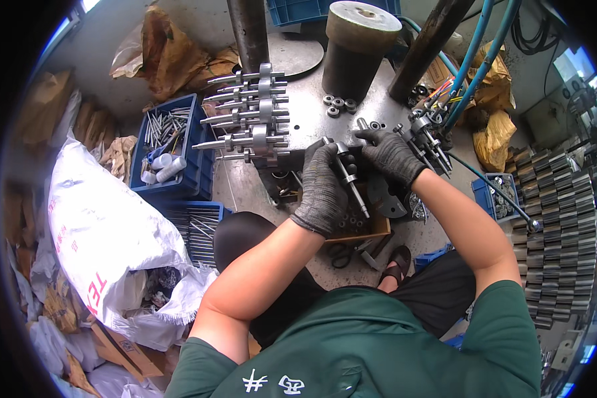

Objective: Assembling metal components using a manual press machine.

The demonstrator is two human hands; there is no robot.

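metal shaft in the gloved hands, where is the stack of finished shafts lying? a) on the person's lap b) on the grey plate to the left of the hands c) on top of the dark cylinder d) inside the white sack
b: the stack of stepped shafts lies on the grey plate, left of the left hand and right hand, which grip one metal shaft.

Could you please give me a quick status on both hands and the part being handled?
Left hand gloved, closed on metal shaft. Right hand gloved, at the shaft's upper end, grip unclear. Finished shafts stacked just left; loose rings behind.
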